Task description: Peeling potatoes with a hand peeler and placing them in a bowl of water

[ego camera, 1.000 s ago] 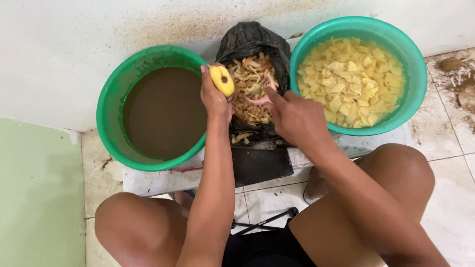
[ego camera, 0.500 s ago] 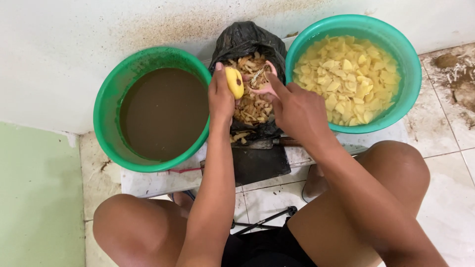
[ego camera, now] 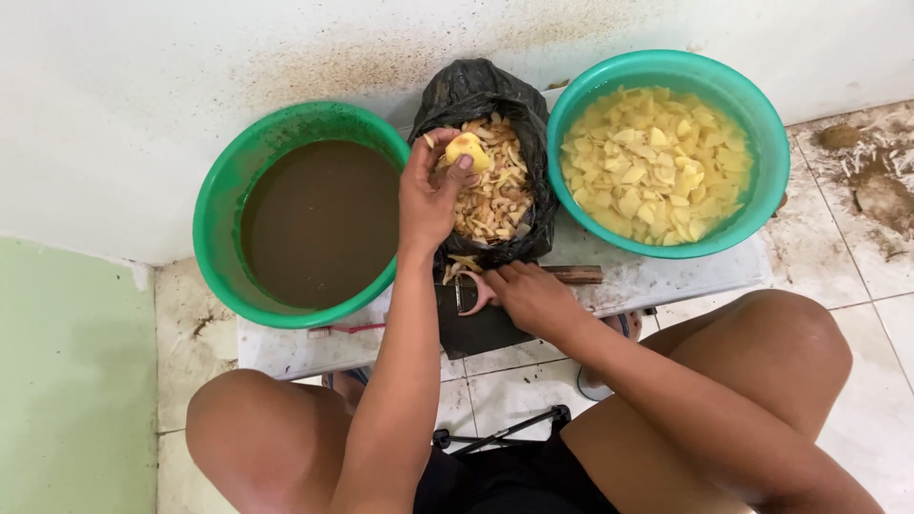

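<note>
Seen from above, we sit low on a tiled floor with both knees spread, facing a white wall. Our left hand (ego camera: 430, 195) is closed around a peeled yellow potato (ego camera: 467, 149), pinching it between thumb and fingertips directly over the black plastic bag (ego camera: 481, 90) of peelings. That bag is our landmark. Just left of the bag stands a green basin (ego camera: 221, 195) filled with murky brown water; just right of the bag stands a teal basin (ego camera: 766, 162) heaped with pale yellow cut potato pieces. Directly below the bag, our right hand (ego camera: 528, 297) rests on a dark cutting board (ego camera: 481, 331), fingers curled around a peeler (ego camera: 464, 288) with a looped metal blade; a wooden knife handle (ego camera: 571, 275) lies just beside that hand. We judge that peeling goes well if the potato stays over the bag so scraps fall inside, and if the left fingertips sit clear of the blade's path while the potato turns between strokes.
</note>
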